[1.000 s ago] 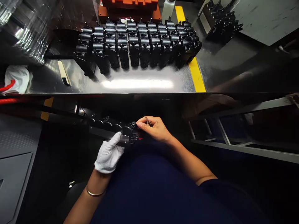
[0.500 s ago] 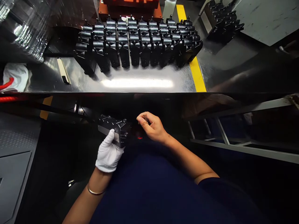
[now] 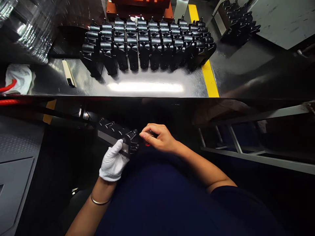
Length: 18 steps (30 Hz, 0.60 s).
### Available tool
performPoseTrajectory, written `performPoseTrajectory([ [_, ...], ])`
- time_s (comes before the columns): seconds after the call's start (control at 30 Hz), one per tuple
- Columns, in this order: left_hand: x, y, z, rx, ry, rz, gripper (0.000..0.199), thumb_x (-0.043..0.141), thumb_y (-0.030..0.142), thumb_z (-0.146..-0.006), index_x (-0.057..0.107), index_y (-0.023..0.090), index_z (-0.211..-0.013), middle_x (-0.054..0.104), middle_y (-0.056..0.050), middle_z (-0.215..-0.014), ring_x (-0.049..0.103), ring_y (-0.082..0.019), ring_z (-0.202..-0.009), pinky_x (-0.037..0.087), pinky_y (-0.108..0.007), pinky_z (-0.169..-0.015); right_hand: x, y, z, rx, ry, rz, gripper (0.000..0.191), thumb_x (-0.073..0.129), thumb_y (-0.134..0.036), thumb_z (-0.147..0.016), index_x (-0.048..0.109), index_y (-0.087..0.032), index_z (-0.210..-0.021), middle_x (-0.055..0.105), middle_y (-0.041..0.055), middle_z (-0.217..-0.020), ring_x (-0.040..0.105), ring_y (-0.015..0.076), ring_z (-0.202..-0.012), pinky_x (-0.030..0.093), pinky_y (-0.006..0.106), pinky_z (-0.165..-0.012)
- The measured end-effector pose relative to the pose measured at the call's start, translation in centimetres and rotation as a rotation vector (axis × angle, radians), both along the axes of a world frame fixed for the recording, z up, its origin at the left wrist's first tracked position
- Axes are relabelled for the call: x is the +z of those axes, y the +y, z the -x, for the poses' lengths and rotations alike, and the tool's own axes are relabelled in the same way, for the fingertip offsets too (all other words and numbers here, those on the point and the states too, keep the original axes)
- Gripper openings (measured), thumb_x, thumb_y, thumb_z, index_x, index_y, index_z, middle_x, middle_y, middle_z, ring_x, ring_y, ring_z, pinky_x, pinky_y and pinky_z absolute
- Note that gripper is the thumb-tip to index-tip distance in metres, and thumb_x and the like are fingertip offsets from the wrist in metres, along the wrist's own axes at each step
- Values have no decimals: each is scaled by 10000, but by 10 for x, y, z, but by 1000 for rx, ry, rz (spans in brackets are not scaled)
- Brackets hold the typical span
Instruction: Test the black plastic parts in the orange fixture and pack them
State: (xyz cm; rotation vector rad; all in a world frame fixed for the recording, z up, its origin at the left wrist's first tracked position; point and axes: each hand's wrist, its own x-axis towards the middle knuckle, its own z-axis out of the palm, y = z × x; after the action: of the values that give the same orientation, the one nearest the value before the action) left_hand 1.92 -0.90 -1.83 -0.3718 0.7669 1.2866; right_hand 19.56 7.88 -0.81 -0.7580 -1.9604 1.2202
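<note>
In a white glove, my left hand (image 3: 113,164) grips a black moulded plastic part (image 3: 118,131) by its near right end, thumb on top. The part is long, with a flat grey strip (image 3: 107,137) along one side and several small posts and ribs. Just right of its end, my bare right hand (image 3: 159,137) is closed in a pinch, thumb against forefinger. Whatever those fingertips hold is too small to make out. A small red spot (image 3: 147,144) shows below them.
On the metal bench (image 3: 147,87) stand rows of similar black parts (image 3: 144,42), with another group (image 3: 237,24) at the right. A cream-handled cutter (image 3: 68,73) and a white cloth (image 3: 18,78) lie left. A grey metal frame (image 3: 236,141) is at lower right.
My left hand has turned the black part so its right end's posts show more. My right hand has come slightly down and left, closer to that end.
</note>
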Motion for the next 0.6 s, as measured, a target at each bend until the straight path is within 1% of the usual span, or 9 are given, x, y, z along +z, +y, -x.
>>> performPoseTrajectory([
  [0.07,1,0,-1,-26,17,-28,453,336,55,-941,618,240,-1243,761,-5,-899,709,-84,-841,474,-177,-952,-2,-1,0,8,2,-84,201,545,-307,-906,595,-171,-766,558,-3,-647,503,96,-563,416,223,-542],
  [0.13,1,0,-1,-34,37,-35,417,377,57,-927,656,231,-1183,759,-4,-917,704,-82,-864,470,-166,-950,-5,0,-1,-42,-38,-157,203,527,-325,-915,593,-178,-790,572,9,-670,524,110,-590,422,233,-564],
  [0.23,0,-3,0,-31,95,-18,330,462,29,-869,729,203,-956,755,-1,-831,706,-91,-833,513,-157,-871,-5,6,-4,-141,-209,-132,226,473,-386,-947,581,-188,-932,613,26,-768,570,133,-667,431,245,-616],
  [0.27,-1,-4,0,-33,129,-31,279,521,24,-828,734,198,-877,748,4,-784,708,-101,-804,531,-160,-830,-3,8,-5,-126,-252,-122,254,432,-398,-966,574,-188,-952,618,28,-783,573,133,-674,426,245,-622],
  [0.33,-1,-8,2,-58,217,-93,191,652,41,-721,731,194,-805,740,2,-749,709,-141,-766,561,-198,-763,2,11,-7,32,-252,-144,345,337,-415,-998,572,-181,-903,611,23,-755,561,122,-652,410,237,-619],
  [0.37,-1,-10,3,-86,269,-130,193,706,58,-669,733,190,-808,741,-10,-762,709,-168,-756,573,-228,-738,5,13,-7,142,-217,-174,396,318,-444,-999,571,-176,-853,600,21,-728,549,115,-635,401,231,-610],
  [0.43,2,-12,6,-184,366,-193,268,773,88,-595,740,168,-849,745,-51,-803,707,-223,-743,584,-291,-696,11,14,-8,324,-154,-244,470,380,-568,-946,555,-174,-760,568,10,-676,520,108,-605,373,225,-575],
  [0.53,5,-13,7,-313,433,-210,338,793,67,-539,743,119,-868,741,-96,-790,703,-275,-756,578,-330,-686,14,14,-7,433,-170,-331,553,506,-700,-812,471,-189,-604,466,-22,-580,431,98,-537,294,236,-511],
  [0.6,7,-12,6,-313,425,-196,334,793,63,-523,741,111,-849,739,-105,-792,699,-303,-818,575,-356,-733,13,14,-7,450,-192,-361,590,517,-707,-799,394,-194,-533,394,-35,-535,374,92,-505,256,246,-496],
])
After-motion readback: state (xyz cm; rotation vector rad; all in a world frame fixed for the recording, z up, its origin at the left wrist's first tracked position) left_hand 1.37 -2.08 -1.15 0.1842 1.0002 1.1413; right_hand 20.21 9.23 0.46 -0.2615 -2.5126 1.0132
